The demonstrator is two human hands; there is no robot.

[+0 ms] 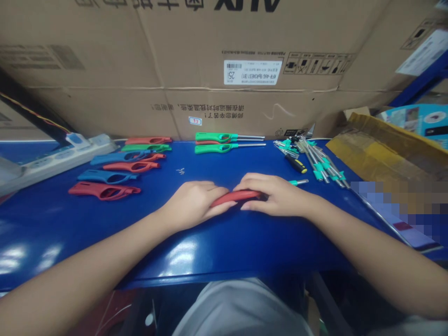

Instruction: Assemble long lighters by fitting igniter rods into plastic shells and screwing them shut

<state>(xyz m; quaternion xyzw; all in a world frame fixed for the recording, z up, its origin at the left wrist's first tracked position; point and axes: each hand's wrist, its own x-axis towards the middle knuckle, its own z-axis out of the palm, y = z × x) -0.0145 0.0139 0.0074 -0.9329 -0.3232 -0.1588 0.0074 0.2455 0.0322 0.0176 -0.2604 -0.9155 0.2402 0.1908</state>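
left hand [194, 203]: curled shut over left end of red lighter [235, 197]
right hand [276, 193]: closed flat over its right end
red lighter: lay between both hands, on counter [105, 233]
beyond right hand: screwdriver [296, 164], metal tubes [320, 161]
left of left hand: coloured shells [115, 173]

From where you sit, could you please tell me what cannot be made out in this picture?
Head view: red lighter handle, both ends covered by the left hand and right hand.
Head view: small screws, too tiny to count.
Head view: right of the table, a pixelated patch blurs everything.
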